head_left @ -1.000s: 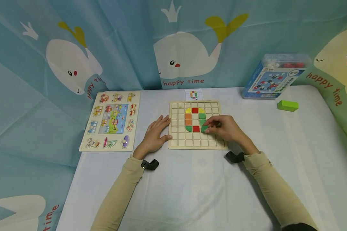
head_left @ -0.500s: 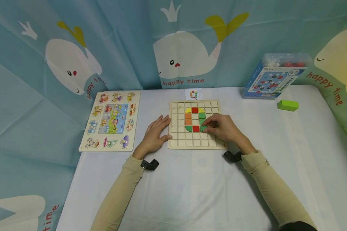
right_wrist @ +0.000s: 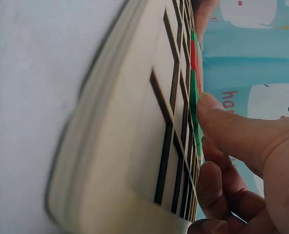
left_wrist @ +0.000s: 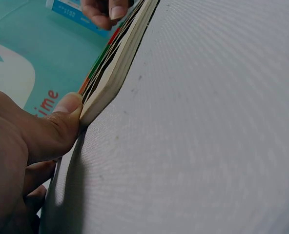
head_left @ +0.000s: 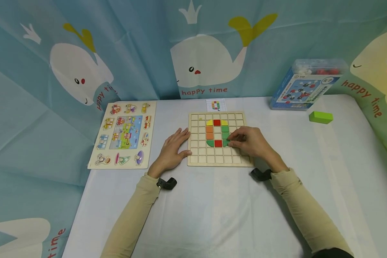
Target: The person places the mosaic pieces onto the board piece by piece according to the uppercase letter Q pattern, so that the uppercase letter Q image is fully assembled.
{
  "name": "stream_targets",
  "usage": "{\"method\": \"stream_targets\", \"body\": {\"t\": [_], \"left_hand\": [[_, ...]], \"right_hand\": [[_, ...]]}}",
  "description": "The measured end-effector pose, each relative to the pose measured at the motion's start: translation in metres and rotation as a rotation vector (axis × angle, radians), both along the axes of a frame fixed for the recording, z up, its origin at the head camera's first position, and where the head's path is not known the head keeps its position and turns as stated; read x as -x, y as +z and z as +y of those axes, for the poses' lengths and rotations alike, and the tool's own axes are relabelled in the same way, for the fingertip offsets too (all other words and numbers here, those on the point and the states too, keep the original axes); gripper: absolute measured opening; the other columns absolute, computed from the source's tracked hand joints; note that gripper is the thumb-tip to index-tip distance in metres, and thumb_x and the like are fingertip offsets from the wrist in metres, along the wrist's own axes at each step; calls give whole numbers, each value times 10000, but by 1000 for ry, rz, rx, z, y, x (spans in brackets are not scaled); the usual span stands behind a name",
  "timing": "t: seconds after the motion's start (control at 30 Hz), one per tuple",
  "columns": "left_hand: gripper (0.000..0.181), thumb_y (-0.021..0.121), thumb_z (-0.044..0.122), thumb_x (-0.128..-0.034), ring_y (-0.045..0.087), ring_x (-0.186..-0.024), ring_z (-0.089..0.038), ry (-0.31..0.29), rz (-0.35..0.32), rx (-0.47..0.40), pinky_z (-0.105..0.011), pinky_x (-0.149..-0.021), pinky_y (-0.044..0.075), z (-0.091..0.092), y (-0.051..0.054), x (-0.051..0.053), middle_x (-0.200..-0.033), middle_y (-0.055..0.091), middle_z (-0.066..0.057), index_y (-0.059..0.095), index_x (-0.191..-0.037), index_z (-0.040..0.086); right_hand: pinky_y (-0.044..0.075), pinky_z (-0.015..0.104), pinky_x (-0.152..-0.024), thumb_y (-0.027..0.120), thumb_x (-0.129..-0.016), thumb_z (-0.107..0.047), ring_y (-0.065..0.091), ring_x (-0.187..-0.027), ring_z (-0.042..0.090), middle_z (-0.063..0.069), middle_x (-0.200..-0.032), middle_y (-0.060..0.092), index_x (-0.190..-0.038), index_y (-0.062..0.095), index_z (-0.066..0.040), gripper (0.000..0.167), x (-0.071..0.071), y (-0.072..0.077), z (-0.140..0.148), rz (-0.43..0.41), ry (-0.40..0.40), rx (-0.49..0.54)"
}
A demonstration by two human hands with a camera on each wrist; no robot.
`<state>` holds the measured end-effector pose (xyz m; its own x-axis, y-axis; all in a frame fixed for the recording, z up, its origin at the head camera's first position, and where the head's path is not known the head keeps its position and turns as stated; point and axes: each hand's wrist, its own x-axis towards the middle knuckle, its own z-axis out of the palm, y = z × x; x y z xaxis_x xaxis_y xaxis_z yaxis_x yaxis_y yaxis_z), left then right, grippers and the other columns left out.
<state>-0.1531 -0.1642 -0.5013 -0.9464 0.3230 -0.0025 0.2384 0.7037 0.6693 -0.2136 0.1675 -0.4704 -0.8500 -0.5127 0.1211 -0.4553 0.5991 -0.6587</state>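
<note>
A wooden grid board (head_left: 200, 159) lies on the table with coloured tiles set in a ring: yellow and red at the top, orange on the left, green on the right, red at the bottom middle. My left hand (head_left: 171, 152) lies with fingers extended, its fingertips and thumb touching the board's left edge. My right hand (head_left: 249, 142) pinches a green rounded corner tile (head_left: 225, 143) with thumb and fingers at the ring's lower right corner. In the right wrist view, the thumb (right_wrist: 232, 131) touches the green tile, which sits about level with its neighbours.
Behind the board lies a small pattern card (head_left: 216, 105). A wooden peg puzzle (head_left: 150, 143) with vehicle pieces is at the left. A blue box (head_left: 301, 91) with a clear top stands at the back right, beside a green block (head_left: 320, 117).
The green rounded tile has shifted slightly left into its cell beside the bottom red tile, the right fingers moving with it. My left hand has stayed at the board's edge.
</note>
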Motion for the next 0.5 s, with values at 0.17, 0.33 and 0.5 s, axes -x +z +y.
{"method": "stream_targets", "body": {"t": [0.17,0.33,0.5], "left_hand": [[740,715,250,-1008,134,-1667,-285,5,-4,10,-545,-1343,106,0,0,0,-1762,278,-73,382,-1645,73],[740,718,244,-1005,136,-1667,-292,2,-2,6,-547,-1343,109,0,0,0,-1759,284,-83,386,-1642,66],[734,716,241,-1005,142,-1665,-299,-3,4,5,-547,-1342,113,0,0,-1,-1758,286,-90,390,-1637,56]], "right_hand": [[497,253,-642,849,-905,-90,626,-719,160,78,-901,761,-979,824,-61,83,1,-1,1,-2,-5,-12],[479,254,-630,844,-912,-95,599,-704,153,76,-879,749,-962,829,-64,61,1,-1,-1,10,-7,-28],[497,265,-640,851,-908,-110,633,-719,159,73,-890,767,-970,836,-71,76,0,1,2,27,-6,-22]]}}
